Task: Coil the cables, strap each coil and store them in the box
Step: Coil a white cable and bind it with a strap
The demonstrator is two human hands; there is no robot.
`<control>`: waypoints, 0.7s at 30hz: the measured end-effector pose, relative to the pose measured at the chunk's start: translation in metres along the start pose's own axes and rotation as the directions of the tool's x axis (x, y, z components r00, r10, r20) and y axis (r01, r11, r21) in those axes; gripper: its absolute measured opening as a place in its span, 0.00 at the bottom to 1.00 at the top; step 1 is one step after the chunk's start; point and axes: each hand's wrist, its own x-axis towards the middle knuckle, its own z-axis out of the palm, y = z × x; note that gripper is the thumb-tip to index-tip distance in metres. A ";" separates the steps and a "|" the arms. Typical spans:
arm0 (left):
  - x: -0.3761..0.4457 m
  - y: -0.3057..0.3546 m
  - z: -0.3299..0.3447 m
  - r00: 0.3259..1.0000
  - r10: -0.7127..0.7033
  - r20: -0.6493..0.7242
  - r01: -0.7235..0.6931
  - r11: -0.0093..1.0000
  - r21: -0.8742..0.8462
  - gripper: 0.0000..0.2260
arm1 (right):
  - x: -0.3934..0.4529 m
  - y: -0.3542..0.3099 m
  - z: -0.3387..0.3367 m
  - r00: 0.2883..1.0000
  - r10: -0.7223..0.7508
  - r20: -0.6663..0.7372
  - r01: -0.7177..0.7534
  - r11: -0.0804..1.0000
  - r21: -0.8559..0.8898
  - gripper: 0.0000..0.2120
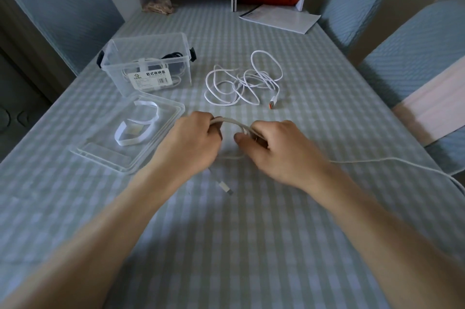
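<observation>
Both hands, left (195, 140) and right (271, 147), gripped the cable (230, 121) near the box (148, 67); judged light, limp, best held at its loops.

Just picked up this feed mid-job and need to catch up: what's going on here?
A person is coiling a white cable over the table. The left hand and right hand each grip one side of the loops, and the loose tail runs off to the right. A second white cable lies tangled and uncoiled beyond the hands. The clear box stands open, already holding strapped coils. Its lid lies beside it with white straps on it.
</observation>
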 end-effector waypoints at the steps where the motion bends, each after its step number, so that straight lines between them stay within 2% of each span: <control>1: 0.002 -0.002 0.002 0.999 -0.029 -0.020 0.029 0.999 -0.013 0.12 | 0.000 0.003 0.002 0.999 -0.002 -0.050 0.005 0.999 0.045 0.18; 3: 0.008 -0.008 0.002 0.994 -0.100 -0.053 0.097 0.994 -0.058 0.13 | 0.000 0.007 0.005 0.974 -0.061 -0.219 0.081 0.993 0.084 0.12; 5: 0.014 -0.014 0.002 0.982 -0.168 -0.084 0.157 0.980 -0.119 0.13 | -0.001 0.008 0.003 0.902 -0.177 -0.393 0.196 0.981 0.008 0.10; 6: 0.016 -0.017 0.001 0.976 -0.193 -0.103 0.178 0.974 -0.137 0.13 | -0.002 0.006 0.000 0.878 -0.221 -0.424 0.240 0.971 -0.007 0.08; 8: 0.018 -0.020 0.002 0.965 -0.227 -0.129 0.206 0.966 -0.157 0.13 | -0.005 0.002 -0.002 0.912 -0.239 -0.334 0.278 0.958 0.071 0.09; 10: 0.019 -0.020 0.005 0.962 -0.233 -0.142 0.207 0.962 -0.177 0.13 | -0.009 -0.002 0.000 0.982 -0.176 -0.075 0.186 0.970 0.156 0.12; 12: 0.019 -0.018 0.006 0.961 -0.234 -0.145 0.205 0.960 -0.190 0.13 | -0.011 -0.004 0.003 0.984 -0.145 0.105 0.131 0.982 0.135 0.14; 16: 0.015 -0.014 0.009 0.965 -0.232 -0.119 0.194 0.944 -0.267 0.15 | -0.010 -0.008 0.003 0.990 -0.107 0.091 0.084 0.970 0.228 0.06; 18: 0.013 -0.012 0.009 0.968 -0.235 -0.088 0.190 0.914 -0.358 0.15 | -0.010 -0.007 0.004 0.997 -0.040 0.065 0.019 0.955 0.296 0.06; 20: 0.010 -0.010 0.010 0.966 -0.255 -0.034 0.210 0.858 -0.469 0.16 | -0.006 -0.006 0.004 0.994 0.111 0.014 -0.106 0.899 0.425 0.08; 21: 0.008 -0.008 0.011 0.965 -0.260 -0.013 0.218 0.833 -0.508 0.17 | -0.004 -0.005 0.002 0.977 0.212 0.002 -0.183 0.837 0.516 0.08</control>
